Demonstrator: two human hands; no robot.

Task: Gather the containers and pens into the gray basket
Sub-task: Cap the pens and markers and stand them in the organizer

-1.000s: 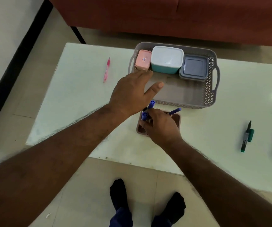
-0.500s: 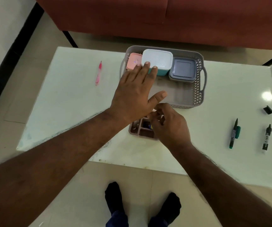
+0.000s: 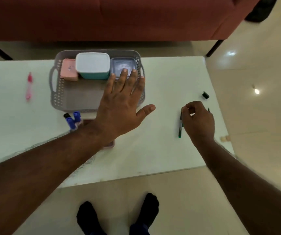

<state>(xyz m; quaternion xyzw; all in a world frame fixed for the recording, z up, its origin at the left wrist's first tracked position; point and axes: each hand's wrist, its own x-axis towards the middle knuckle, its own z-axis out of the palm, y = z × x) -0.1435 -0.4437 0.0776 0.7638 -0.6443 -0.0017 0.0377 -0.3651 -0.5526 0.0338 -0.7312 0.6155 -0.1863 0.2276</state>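
Note:
The gray basket (image 3: 56, 92) stands at the table's far side and holds a pink container (image 3: 68, 69), a white-lidded teal container (image 3: 93, 65) and a gray-blue container (image 3: 121, 64). My left hand (image 3: 121, 106) hovers flat with spread fingers over the basket's right end. My left forearm covers most of a pinkish pen holder (image 3: 110, 145) with blue pens (image 3: 73, 119) in front of the basket. To the right, my right hand (image 3: 198, 119) curls over a green marker (image 3: 180, 129) lying on the table, fingertips pinching its upper end. A black marker's tip (image 3: 208, 109) shows behind that hand.
A pink pen (image 3: 28, 87) lies on the white table (image 3: 153, 150) left of the basket. A small black cap (image 3: 205, 95) sits near the table's right edge. A red sofa (image 3: 136, 17) stands behind the table. My feet are on the tiled floor below.
My right hand left the pen holder and moved right to the green marker. My left hand slid right across the basket. The view turned to the right.

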